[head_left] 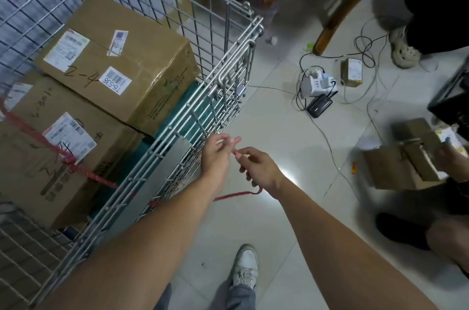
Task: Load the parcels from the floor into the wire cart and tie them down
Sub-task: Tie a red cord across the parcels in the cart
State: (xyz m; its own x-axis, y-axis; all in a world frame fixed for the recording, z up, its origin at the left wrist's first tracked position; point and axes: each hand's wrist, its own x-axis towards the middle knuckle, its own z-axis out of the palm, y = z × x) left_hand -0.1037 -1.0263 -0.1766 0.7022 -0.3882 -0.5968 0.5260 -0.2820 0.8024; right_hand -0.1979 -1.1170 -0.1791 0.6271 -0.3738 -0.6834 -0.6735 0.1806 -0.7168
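Two brown cardboard parcels lie in the wire cart (228,73): an upper one (119,60) marked "2-4" and a lower one (61,152). A red rope (76,165) runs across the lower parcel, passes through the cart's side mesh and loops out over the floor (238,194). My left hand (218,152) and my right hand (256,167) meet just outside the cart's side wall. Both pinch the rope's red end between their fingertips.
Another person sits at the right holding an open cardboard box (406,159). A small parcel (351,72), a power strip with chargers (317,83) and loose cables lie on the tiled floor. A wooden chair leg (340,12) stands behind. My shoe (245,266) is below.
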